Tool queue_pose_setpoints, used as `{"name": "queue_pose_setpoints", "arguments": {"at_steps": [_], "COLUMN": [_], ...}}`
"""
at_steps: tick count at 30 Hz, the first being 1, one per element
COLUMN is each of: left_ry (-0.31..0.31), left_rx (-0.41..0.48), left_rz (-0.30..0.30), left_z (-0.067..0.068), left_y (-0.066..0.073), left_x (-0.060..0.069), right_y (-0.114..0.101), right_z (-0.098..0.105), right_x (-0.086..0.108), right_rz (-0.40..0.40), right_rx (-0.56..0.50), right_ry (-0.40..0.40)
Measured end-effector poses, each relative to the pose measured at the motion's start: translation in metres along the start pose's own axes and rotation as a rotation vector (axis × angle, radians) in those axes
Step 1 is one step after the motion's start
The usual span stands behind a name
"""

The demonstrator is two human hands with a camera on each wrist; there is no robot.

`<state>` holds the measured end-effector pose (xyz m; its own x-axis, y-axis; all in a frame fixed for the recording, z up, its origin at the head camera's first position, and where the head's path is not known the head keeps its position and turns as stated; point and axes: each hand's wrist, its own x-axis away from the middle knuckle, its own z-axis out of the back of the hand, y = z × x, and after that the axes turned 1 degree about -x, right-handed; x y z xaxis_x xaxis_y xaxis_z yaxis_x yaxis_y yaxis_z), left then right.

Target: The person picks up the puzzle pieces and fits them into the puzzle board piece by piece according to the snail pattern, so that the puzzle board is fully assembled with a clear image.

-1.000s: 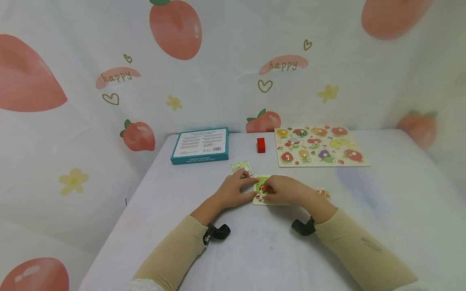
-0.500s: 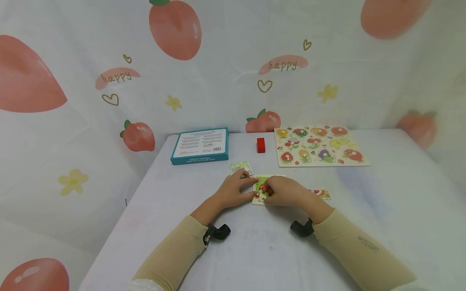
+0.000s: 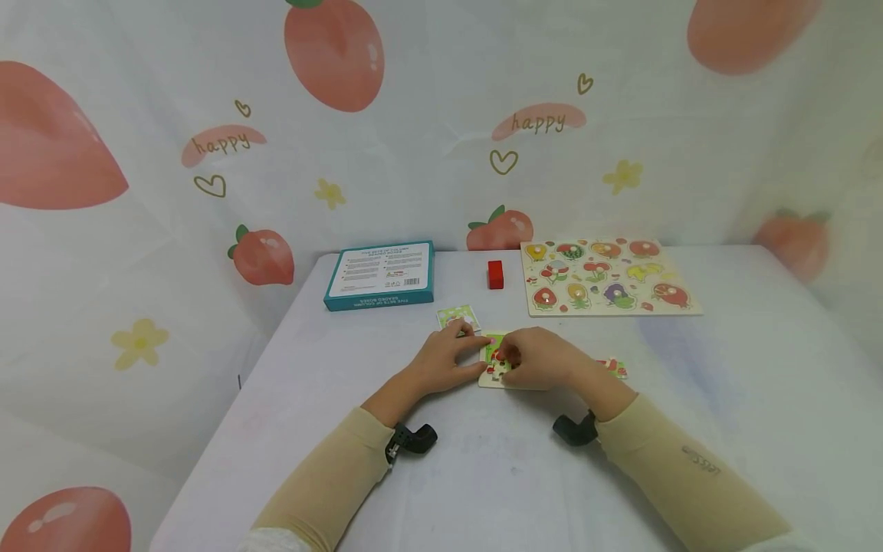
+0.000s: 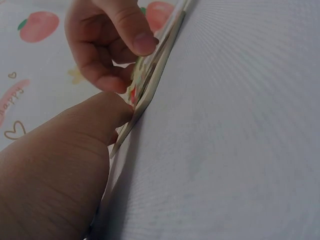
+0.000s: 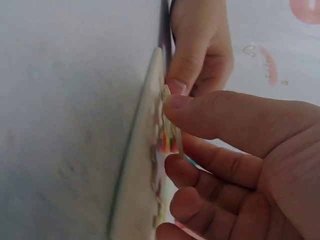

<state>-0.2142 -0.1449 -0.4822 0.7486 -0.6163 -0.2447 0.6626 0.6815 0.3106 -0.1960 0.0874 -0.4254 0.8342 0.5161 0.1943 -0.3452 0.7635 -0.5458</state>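
Observation:
A small jigsaw puzzle board (image 3: 485,381) with a pale rim lies flat on the table between my hands. My left hand (image 3: 441,364) rests at its left side, thumb and index finger spread and touching the edge. Over the board, my right hand (image 3: 545,359) pinches a thin puzzle piece (image 5: 179,137) between thumb and fingers, as the right wrist view shows. That piece is tilted up against the green and red picture. Much of the board is hidden under the right hand.
Loose puzzle pieces (image 3: 612,367) lie right of the board, partly behind my right wrist. A green picture piece (image 3: 457,314) sits beyond my left fingers. Farther back are a teal box (image 3: 379,276), a red block (image 3: 495,274) and a fruit peg board (image 3: 607,277).
My right hand has shifted slightly over the board, and its forearm covers more of the loose pieces than half a second ago. The left hand stays at the board's edge.

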Motion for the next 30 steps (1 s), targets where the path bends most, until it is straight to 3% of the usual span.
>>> {"name": "queue_pose_setpoints", "arguments": {"at_steps": [5, 12, 22, 30], "left_ry": [0.014, -0.007, 0.008, -0.018], "left_rx": [-0.002, -0.025, -0.027, 0.0], "left_rz": [-0.023, -0.008, -0.013, 0.009], "left_z": [0.0, -0.001, 0.0, 0.001], "left_y": [-0.001, -0.002, -0.001, 0.0], "left_x": [0.0, 0.0, 0.0, 0.0], "right_y": [0.006, 0.011, 0.007, 0.009], "right_z": [0.009, 0.023, 0.024, 0.021], "right_x": [0.002, 0.007, 0.005, 0.004], "right_rz": [0.044, 0.148, 0.12, 0.087], "right_rx": [0.028, 0.033, -0.028, -0.066], "right_ry": [-0.007, 0.006, 0.037, 0.079]}}
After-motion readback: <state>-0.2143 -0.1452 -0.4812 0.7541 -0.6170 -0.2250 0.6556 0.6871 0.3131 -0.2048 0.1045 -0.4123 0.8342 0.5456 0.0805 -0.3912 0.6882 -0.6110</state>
